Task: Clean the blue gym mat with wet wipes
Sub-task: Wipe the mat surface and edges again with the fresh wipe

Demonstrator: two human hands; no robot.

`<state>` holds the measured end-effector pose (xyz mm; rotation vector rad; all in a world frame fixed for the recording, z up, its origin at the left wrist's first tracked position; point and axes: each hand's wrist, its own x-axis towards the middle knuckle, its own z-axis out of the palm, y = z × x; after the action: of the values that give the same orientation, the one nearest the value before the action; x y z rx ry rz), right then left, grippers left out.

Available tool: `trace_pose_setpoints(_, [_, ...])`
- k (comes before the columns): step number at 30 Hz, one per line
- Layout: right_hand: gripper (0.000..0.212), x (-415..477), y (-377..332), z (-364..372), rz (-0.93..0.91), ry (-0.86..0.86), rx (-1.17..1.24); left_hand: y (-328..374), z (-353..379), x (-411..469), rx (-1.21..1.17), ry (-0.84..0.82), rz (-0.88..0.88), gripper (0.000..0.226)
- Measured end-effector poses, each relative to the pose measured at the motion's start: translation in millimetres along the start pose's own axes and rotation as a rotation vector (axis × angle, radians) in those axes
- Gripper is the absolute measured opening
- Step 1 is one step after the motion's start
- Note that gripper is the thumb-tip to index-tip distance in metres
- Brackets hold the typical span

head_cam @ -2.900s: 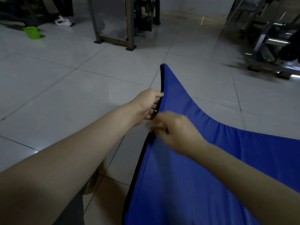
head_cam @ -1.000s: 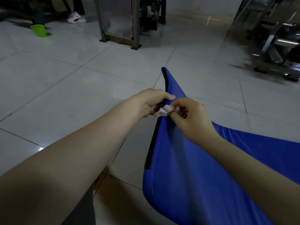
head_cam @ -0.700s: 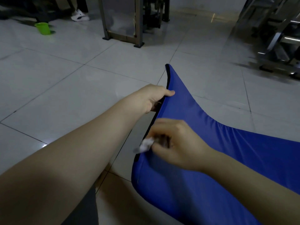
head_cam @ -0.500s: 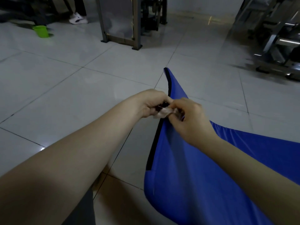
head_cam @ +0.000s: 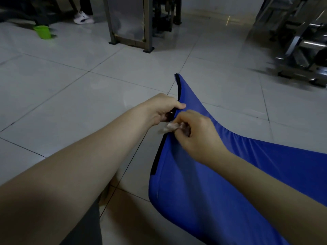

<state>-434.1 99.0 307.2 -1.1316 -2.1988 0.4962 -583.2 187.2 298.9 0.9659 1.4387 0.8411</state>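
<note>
Tightly curled, the fingers [head_cam: 184, 117] of the right hand [head_cam: 198, 137] pinch a crumpled wet wipe [head_cam: 168, 128]. Its pale wad pokes out toward nine o'clock, right at the lifted rim of the blue gym mat [head_cam: 230, 183]; motion blur hides whether it presses on the fabric. Just beside it, at eleven o'clock, the left hand [head_cam: 162, 110] clamps that same rim, thumb laid over the blue top and the other fingers folded round the black edging [head_cam: 178, 89]. The held edge stands up off the tiled floor [head_cam: 70, 103] with its corner pointing to twelve o'clock. The rest of the sheet sags away toward four o'clock and runs out of view. Both bare forearms reach in from the bottom of the view. Farther out, a green cup [head_cam: 42, 32] stands on the floor at ten o'clock, and a white shoe [head_cam: 83, 17] lies near it at eleven. A metal frame [head_cam: 148, 29] stands at twelve, and blurred gym machinery [head_cam: 297, 46] is at two o'clock.
</note>
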Motion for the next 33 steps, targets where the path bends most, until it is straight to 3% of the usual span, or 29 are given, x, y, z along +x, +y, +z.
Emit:
trace_pose_setpoints(6, [0.008,-41.8,-47.2,24.9,-0.403,-0.486,0.086,0.2,-2.9,5.3,-0.031,0.060,-0.033,0.015])
trace_pose_setpoints(13, [0.004,-24.5,-10.5,11.2,-0.170,-0.164,0.032,-7.0,0.9,0.8,-0.030,-0.046,-0.104,0.006])
trace_pose_setpoints(19, [0.013,-10.3,19.3,15.9,0.114,0.012,0.028,-12.8,-3.2,-14.6,0.046,-0.351,-0.250,0.033])
trace_pose_setpoints(23, [0.015,-2.3,20.8,16.3,0.227,0.012,0.014,-11.1,-0.6,-16.4,0.240,-0.208,-0.227,0.021])
trace_pose_setpoints(25, [0.011,-4.8,10.9,13.7,0.171,-0.028,0.102,-9.9,-1.0,-12.7,0.257,-0.132,-0.174,0.013])
trace_pose_setpoints(30, [0.005,-36.9,-30.9,13.1,-0.227,-0.434,0.187,-9.5,-14.9,-4.0,0.066,0.045,-0.141,0.005])
trace_pose_setpoints(33, [0.003,-28.2,-20.2,8.5,-0.162,-0.278,0.124,-9.7,-13.8,-4.9,0.017,0.040,-0.122,0.013])
